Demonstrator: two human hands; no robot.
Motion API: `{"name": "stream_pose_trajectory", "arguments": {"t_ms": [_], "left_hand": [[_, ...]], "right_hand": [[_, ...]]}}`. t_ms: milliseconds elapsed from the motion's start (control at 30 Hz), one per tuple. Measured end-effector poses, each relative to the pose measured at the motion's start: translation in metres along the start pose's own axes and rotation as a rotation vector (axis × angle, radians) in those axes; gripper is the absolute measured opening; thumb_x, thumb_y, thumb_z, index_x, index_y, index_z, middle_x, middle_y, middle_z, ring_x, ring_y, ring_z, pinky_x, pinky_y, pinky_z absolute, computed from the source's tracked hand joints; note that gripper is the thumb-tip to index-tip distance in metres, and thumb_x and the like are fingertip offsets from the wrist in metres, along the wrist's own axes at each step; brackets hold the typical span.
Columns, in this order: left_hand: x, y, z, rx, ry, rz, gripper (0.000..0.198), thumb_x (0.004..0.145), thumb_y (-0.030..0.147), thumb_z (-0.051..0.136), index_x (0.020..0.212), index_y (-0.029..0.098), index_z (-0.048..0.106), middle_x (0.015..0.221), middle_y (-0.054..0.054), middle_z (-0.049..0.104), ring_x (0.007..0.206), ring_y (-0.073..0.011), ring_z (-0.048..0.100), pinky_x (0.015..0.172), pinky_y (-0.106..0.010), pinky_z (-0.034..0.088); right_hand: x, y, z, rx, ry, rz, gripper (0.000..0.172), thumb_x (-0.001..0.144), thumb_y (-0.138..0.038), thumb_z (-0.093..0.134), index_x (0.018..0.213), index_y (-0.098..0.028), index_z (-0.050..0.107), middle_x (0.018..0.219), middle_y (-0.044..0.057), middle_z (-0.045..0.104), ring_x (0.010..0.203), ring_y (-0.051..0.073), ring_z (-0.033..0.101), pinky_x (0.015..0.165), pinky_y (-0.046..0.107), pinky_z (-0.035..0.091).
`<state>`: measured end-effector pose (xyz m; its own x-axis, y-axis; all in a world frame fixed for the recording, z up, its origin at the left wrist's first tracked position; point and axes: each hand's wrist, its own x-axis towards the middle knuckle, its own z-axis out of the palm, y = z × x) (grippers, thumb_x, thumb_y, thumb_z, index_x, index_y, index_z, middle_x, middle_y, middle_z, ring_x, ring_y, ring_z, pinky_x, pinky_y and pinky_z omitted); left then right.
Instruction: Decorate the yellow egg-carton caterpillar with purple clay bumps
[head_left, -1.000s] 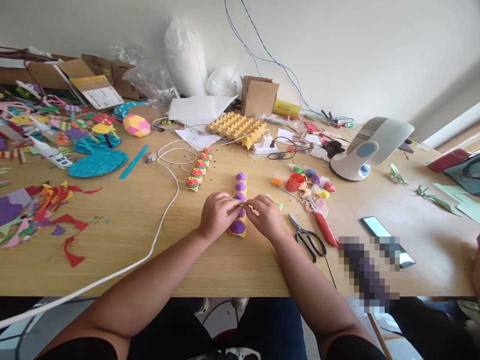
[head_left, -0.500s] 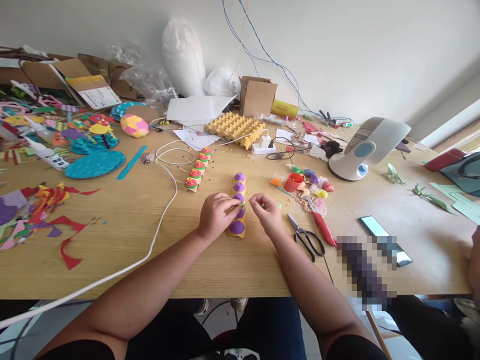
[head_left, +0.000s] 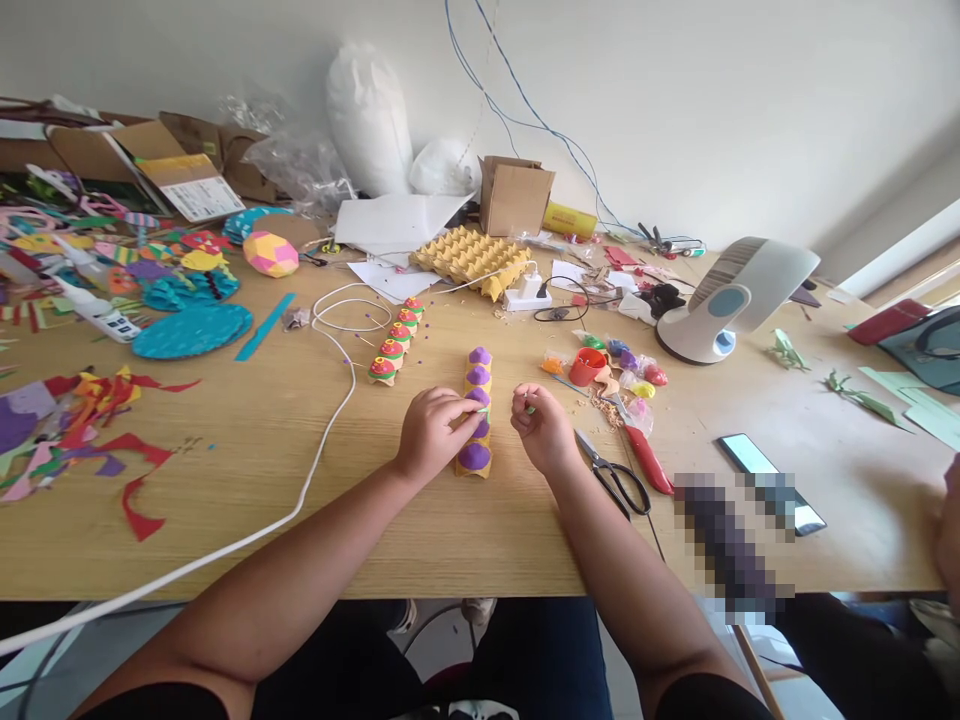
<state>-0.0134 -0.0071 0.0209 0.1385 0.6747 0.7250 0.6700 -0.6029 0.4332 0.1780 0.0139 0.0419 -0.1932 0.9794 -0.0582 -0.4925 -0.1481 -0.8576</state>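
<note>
A strip of yellow egg carton (head_left: pixel 485 466) lies before me, its several cups topped with purple clay domes (head_left: pixel 474 456). My left hand (head_left: pixel 431 435) reaches over the strip from the left, thumb and forefinger pinched on a small green clay piece (head_left: pixel 483 411) beside the middle domes. Just right of the strip, my right hand (head_left: pixel 551 432) is curled closed above the table, and a bit of green clay (head_left: pixel 530 408) shows between its fingers. Farther back at the left stands a second carton strip (head_left: pixel 382 379) with red and green decorated domes.
Black-handled scissors (head_left: pixel 615 475) and a red-handled knife (head_left: pixel 648 458) lie right of my right hand. Behind them are a red cup (head_left: pixel 586 366) and bagged clay (head_left: pixel 639 388). A white cable (head_left: pixel 330 420) crosses the left side. A phone (head_left: pixel 772 483) and white fan (head_left: pixel 731 300) are at right.
My right hand has moved a little to the right, away from the strip, and its fingers have curled in more. My left hand stays in nearly the same place.
</note>
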Motion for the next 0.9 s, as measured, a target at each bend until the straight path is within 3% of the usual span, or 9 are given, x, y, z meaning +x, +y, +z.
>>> {"name": "stream_pose_trajectory", "arguments": {"t_ms": [100,267,467,600,767,900], "left_hand": [[0.000,0.001,-0.001,-0.010,0.007,0.006,0.008,0.091,0.026,0.070,0.090,0.023,0.077,0.083,-0.004,0.077,0.080,-0.0199,0.068,0.079,-0.036,0.052],[0.001,0.003,-0.002,-0.050,0.012,-0.030,0.009,0.091,0.026,0.069,0.092,0.024,0.077,0.085,-0.003,0.077,0.084,-0.0198,0.069,0.083,-0.037,0.053],[0.000,0.002,-0.001,-0.107,0.032,-0.090,0.009,0.091,0.026,0.068,0.092,0.024,0.077,0.088,-0.003,0.078,0.084,-0.0191,0.068,0.083,-0.037,0.053],[0.000,0.002,0.000,-0.115,0.040,-0.080,0.008,0.091,0.025,0.069,0.092,0.024,0.076,0.088,-0.002,0.078,0.085,-0.0189,0.068,0.084,-0.037,0.053],[0.000,0.003,-0.001,-0.113,0.025,-0.096,0.008,0.091,0.026,0.068,0.092,0.024,0.076,0.087,-0.003,0.077,0.084,-0.0190,0.068,0.084,-0.037,0.053],[0.000,0.003,-0.001,-0.111,0.027,-0.102,0.009,0.091,0.027,0.068,0.091,0.024,0.076,0.087,-0.003,0.078,0.084,-0.0195,0.068,0.084,-0.037,0.054]], "right_hand": [[0.000,0.000,-0.001,-0.004,-0.031,0.019,0.009,0.075,-0.029,0.058,0.075,-0.021,0.052,0.065,-0.004,0.045,0.052,0.010,0.032,0.049,0.022,0.026],[0.003,-0.002,-0.004,0.080,-0.028,0.028,0.018,0.081,-0.032,0.054,0.072,-0.023,0.042,0.064,-0.005,0.039,0.051,0.010,0.030,0.047,0.022,0.025],[0.012,-0.011,-0.017,0.164,0.235,-0.079,0.040,0.091,-0.046,0.057,0.069,-0.023,0.034,0.058,-0.008,0.030,0.045,0.009,0.026,0.042,0.020,0.024],[0.017,-0.018,-0.028,0.273,0.479,-0.175,0.036,0.091,-0.046,0.065,0.077,-0.023,0.041,0.056,-0.011,0.034,0.042,0.006,0.028,0.041,0.019,0.024],[0.019,-0.019,-0.036,0.314,0.548,-0.158,0.044,0.098,-0.056,0.050,0.072,-0.023,0.037,0.052,-0.010,0.034,0.040,0.007,0.030,0.041,0.021,0.026],[0.020,-0.020,-0.041,0.332,0.568,-0.158,0.039,0.100,-0.055,0.046,0.078,-0.024,0.047,0.053,-0.010,0.037,0.040,0.008,0.030,0.041,0.021,0.026]]}}
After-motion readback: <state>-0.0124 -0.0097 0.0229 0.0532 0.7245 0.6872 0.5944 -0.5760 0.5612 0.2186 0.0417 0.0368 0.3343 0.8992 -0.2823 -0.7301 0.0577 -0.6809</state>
